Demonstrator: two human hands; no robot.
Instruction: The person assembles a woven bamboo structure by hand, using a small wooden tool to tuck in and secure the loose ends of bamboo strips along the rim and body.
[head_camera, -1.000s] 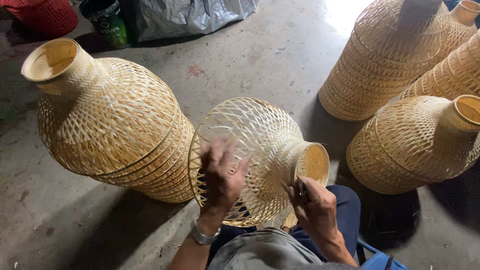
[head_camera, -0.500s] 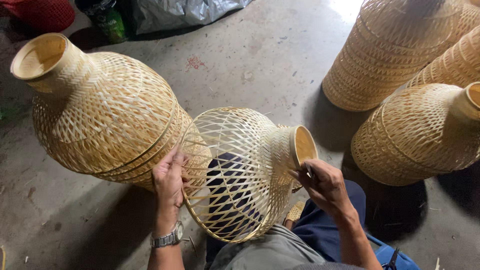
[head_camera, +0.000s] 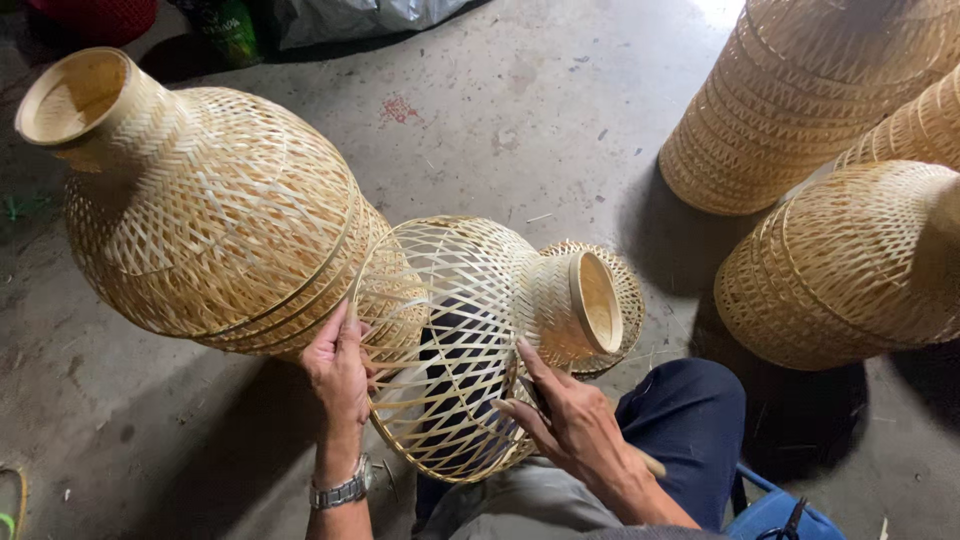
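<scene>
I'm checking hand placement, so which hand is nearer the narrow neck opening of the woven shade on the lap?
Right. The right hand lies just below the neck opening; the left hand grips the wide rim at the opposite end.

Taking the big woven bamboo shade (head_camera: 210, 210) lying at the left as the landmark: a small green printed packet (head_camera: 228, 28) stands on the floor just beyond it, near the top edge. To the right of that packet lies a crumpled silvery-grey plastic bag (head_camera: 370, 15), cut off by the frame. No labels, signs or screens show.
</scene>
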